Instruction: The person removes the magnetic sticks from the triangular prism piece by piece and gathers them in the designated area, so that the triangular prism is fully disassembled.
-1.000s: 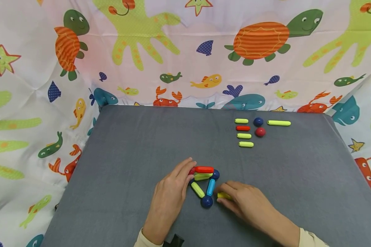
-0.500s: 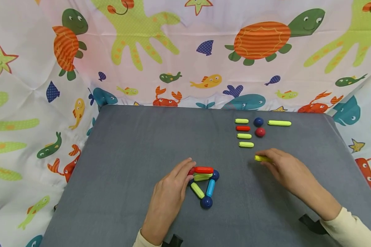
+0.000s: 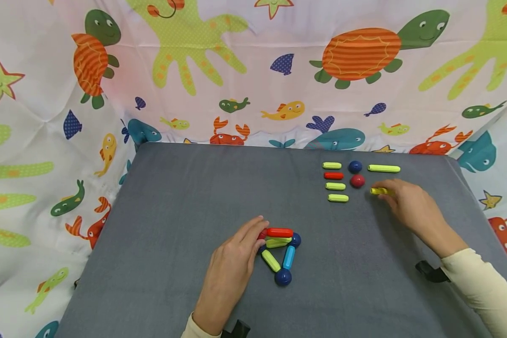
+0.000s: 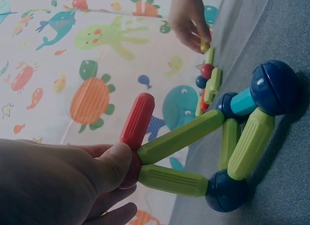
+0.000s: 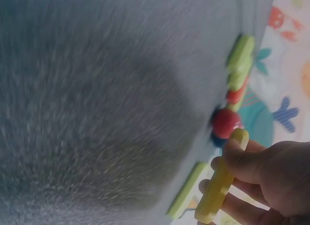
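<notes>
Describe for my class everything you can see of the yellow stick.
The yellow stick is a straight rod with blunt ends, apparently plastic, with a fairly smooth surface. The right grip pinches it between thumb and fingers, which hide part of it. It slants in the right wrist view, both ends showing, with no ball attached at either. In the head view it appears right of the red ball, with a visible gap, and seems raised above the grey table.

super yellow stick (image 5: 218,191), limey green rods (image 4: 181,136), bright red rod (image 3: 280,232), sky-blue one (image 3: 289,257), navy balls (image 3: 283,277), deep red ball (image 4: 130,172), plain grey tabletop (image 3: 186,197), loud white backdrop (image 3: 38,94), orange-striped turtles (image 3: 361,54), dotty lime octopuses (image 3: 190,37)
</notes>
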The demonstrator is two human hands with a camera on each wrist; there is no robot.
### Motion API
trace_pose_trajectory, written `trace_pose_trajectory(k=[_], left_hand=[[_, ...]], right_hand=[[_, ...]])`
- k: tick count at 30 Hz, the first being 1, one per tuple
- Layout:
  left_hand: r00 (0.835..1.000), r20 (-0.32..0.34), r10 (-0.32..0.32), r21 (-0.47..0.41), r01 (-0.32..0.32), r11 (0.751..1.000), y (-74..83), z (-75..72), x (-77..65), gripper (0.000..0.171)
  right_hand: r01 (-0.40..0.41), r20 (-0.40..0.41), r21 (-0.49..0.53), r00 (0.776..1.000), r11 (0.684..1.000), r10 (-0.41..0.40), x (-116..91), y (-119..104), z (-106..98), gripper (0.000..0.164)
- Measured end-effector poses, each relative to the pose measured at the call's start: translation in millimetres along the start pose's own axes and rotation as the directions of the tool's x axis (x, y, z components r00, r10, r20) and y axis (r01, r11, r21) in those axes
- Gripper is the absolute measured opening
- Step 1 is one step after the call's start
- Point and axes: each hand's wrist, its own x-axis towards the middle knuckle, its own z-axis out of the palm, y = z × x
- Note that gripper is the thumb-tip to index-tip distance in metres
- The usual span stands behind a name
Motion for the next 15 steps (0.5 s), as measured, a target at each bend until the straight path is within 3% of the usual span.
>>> trace_pose_trajectory(k=[15], left_hand=[[1.000,0.016,-0.020,-0.017,0.020,1.000,0.3,-1.4,-0.8,0.041]], right_hand=[[-0.062,0.065,-0.018,0.996,0.998,0.063,28.6,33.6,14.4,0.028]])
